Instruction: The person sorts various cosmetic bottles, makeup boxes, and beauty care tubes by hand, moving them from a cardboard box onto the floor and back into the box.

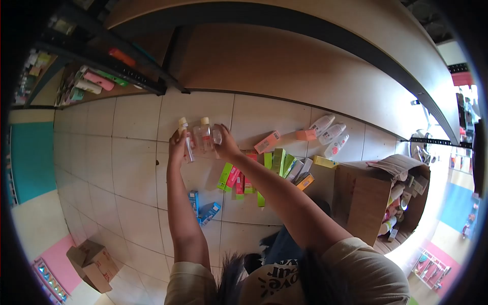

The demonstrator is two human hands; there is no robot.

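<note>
Pale square tiles cover the floor (137, 157) beside wooden shelves (284, 71) with dark metal frames, a teal patch (33, 157) and a pink patch (61, 262) lie leftward, and bright light (434, 208) glares at right.

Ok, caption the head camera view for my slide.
Left hand and right hand hold clear bottles over tiled floor, colourful boxes nearby.

Cream tee (366, 279), blue jeans (288, 246)

Tee pale cream; loose short sleeves (190, 279), ending above elbow. Chest print (279, 284) dark: chunky rounded lettering, short ray strokes next to it. Loose hair strands (231, 279) hang either side of print. Forearms (185, 213) bare. Jeans look like denim, partly hidden.
</note>
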